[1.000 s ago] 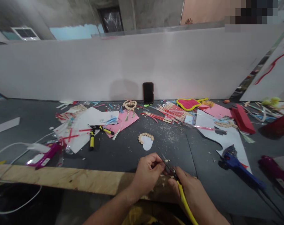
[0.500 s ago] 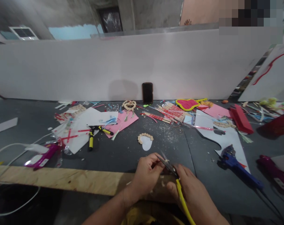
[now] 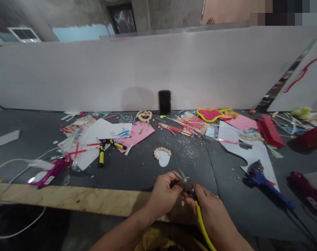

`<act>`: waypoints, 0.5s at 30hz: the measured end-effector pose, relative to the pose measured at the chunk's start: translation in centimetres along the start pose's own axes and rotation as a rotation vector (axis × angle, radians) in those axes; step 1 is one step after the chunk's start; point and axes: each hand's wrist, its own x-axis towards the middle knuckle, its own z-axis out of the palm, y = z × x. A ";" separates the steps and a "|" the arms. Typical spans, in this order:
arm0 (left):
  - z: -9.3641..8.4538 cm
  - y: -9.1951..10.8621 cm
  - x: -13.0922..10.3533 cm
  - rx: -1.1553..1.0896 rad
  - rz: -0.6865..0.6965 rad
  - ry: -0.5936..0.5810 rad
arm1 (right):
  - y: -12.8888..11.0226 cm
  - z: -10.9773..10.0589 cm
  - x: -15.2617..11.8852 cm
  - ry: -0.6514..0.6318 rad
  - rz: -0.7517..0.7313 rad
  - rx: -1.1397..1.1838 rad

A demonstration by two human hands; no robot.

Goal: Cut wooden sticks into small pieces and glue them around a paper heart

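My right hand [image 3: 213, 209] is closed on yellow-handled scissors [image 3: 201, 223], whose metal blades stand apart and point up and left. Beside the blades, my left hand [image 3: 163, 191] is closed in a pinch; what its fingertips hold is too small and hidden to make out. A small pale bit shows between the blades. Beyond both hands, a white paper heart [image 3: 164, 158] lies on the dark table, with a curved row of small beige pieces [image 3: 158, 151] along its upper and left edge.
Black-and-yellow pliers [image 3: 101, 155] and white paper lie left. A phone [image 3: 164, 102] leans on the white partition. Red-wrapped sticks [image 3: 175, 129] lie behind the heart. A blue glue gun [image 3: 268, 188] and a red box [image 3: 270, 131] are right. A wooden strip [image 3: 95, 200] edges the table.
The scissor blades have spread wider apart. My right hand's fingers and thumb have drawn nearer to the scissors' pivot, while my left hand has barely moved.
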 end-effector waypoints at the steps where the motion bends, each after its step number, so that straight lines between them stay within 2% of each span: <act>1: 0.1 -0.2 0.0 0.016 0.015 0.021 | 0.0 0.0 0.1 -0.007 0.004 0.005; 7: 0.1 -0.5 0.1 0.213 0.132 0.110 | 0.2 -0.5 0.3 -0.055 0.052 0.089; 10: 0.0 -0.1 0.4 0.128 0.110 0.077 | 0.4 -1.0 0.4 -0.085 0.060 0.062; 15: -0.2 0.7 0.2 0.017 0.016 -0.026 | 0.4 -1.6 0.4 0.003 -0.037 0.030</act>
